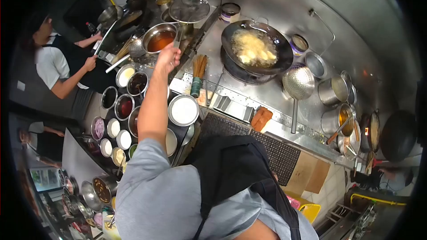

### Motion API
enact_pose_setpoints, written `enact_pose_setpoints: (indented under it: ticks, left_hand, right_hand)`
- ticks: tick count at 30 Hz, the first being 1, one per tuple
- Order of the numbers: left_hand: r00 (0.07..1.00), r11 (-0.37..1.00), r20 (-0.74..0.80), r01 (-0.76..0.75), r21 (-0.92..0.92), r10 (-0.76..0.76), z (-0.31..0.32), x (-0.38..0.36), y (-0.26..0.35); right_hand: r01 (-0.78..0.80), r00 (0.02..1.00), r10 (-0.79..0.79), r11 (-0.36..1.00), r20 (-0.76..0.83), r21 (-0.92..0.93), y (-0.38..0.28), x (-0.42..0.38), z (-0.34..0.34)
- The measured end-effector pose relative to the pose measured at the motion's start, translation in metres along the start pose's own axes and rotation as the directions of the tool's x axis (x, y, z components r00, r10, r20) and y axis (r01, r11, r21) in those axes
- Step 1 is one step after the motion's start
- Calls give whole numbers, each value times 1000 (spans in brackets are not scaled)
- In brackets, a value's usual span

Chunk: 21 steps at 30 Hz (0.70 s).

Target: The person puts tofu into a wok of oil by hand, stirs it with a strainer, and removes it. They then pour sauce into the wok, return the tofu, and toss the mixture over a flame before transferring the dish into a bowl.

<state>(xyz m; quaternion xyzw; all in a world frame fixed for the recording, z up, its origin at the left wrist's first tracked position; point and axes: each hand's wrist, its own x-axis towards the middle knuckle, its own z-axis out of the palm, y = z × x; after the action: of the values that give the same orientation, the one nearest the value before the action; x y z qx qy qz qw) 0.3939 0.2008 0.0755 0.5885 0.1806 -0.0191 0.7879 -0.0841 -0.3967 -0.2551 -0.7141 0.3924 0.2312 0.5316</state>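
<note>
My left arm reaches forward over the sauce containers. My left hand [168, 58] is closed by the near rim of a steel pot of reddish-brown liquid [161, 41]. Its fingers are around the end of a metal handle [177, 43], which seems to run up to a round strainer [189, 9] lying over a pot behind. Just right of my wrist lies a bamboo wok brush [198, 74] with a green-wrapped handle. Below it stands a bowl of white powder or liquid [183, 110]. My right hand is out of view, hidden below my apron or the frame edge.
Pale food bubbles in oil in a black wok [257, 46] on the stove. A perforated ladle [298, 82] and a folded brown cloth [261, 118] lie to its right and front. Steel pots [333, 90] line the right. A co-worker [66, 62] holds a long handle at left.
</note>
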Motion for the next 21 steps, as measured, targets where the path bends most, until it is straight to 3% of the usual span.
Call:
enact_pose_setpoints:
  ticks: [3,4,5,6,7,8,9,10,11,12,15,17,20,21]
  left_hand:
    - [985,953,108,161,-259,-137,-33,72,4]
    - [970,920,143,231,-318,-194,-48,90,4]
    - [970,874,98,244,-421,-223,-45,88,8]
    - [972,706,-17,158,-690,-234,-22,63,21]
    - [969,628,131,237,-741,-210,-37,76,9]
    - [990,666,88,138,-733,-108,-40,79,-2]
    - [995,679,100,80,-730,-10,-48,83,-17]
    - [997,703,73,45,-709,10,-43,62,-15]
    - [998,724,-61,-22,-690,-28,-37,43,-16]
    - [998,737,-58,-57,-674,24,-48,55,-39]
    - [958,879,-270,-211,-427,99,-31,-25,-57]
    - [970,946,-219,-166,-279,106,-25,-85,-80]
    - [981,998,-195,-4,-69,-10,-18,-179,-152]
    - [950,994,-295,84,-72,-102,-10,-216,-180]
  right_hand:
    - [-15,1000,15,999,-8,-30,-68,-35,-9]
    - [355,930,-356,801,93,-482,-38,-8,-20]
    - [598,726,-593,294,348,-745,2,33,-32]
    - [560,806,-507,480,307,-675,-10,40,-33]
    - [426,904,-367,710,222,-560,-26,41,-30]
    - [293,955,-238,839,176,-457,-44,47,-24]
    - [247,966,-187,872,180,-422,-64,51,-17]
    - [216,971,-148,878,186,-427,-76,58,-14]
    - [210,970,-129,870,206,-446,-86,66,-10]
    - [224,964,-124,853,233,-471,-98,75,-6]
    - [301,933,-129,790,336,-534,-129,107,6]
    - [357,902,-125,754,412,-552,-147,125,16]
    - [434,851,-116,703,512,-563,-174,144,28]
    - [462,830,-114,687,545,-560,-180,152,33]
